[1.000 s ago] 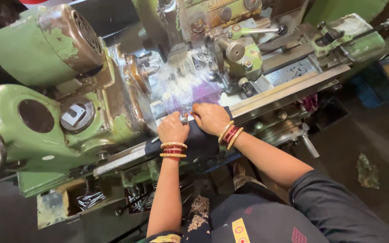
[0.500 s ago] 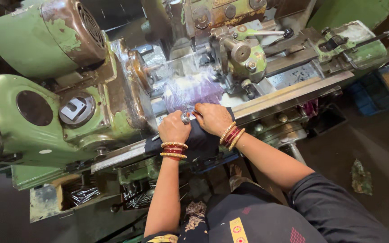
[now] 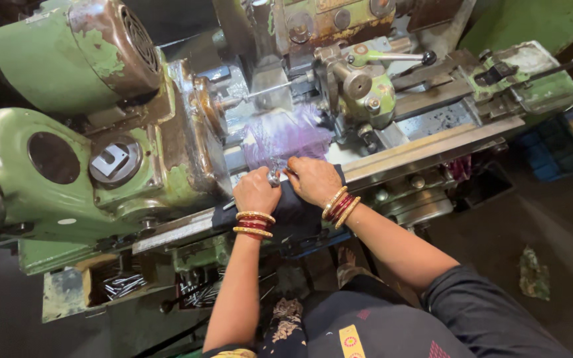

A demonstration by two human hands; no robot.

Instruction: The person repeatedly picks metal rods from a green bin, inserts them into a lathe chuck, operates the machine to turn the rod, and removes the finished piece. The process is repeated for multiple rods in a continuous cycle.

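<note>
Left hand (image 3: 256, 191) and right hand (image 3: 313, 179) both pinched together on a small metal part (image 3: 274, 177) at the lathe (image 3: 167, 132) bed's front edge, beside purple plastic sheet (image 3: 286, 132). Best kept steady, fingers clear of the spindle rod (image 3: 266, 89).

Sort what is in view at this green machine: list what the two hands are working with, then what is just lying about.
In hand:
left hand and right hand, close together over a small metal piece
purple plastic sheet just beyond them
dark cloth under the wrists

Lying about:
metal rods in the tray below
crumpled scrap on the floor
blue crate
</note>
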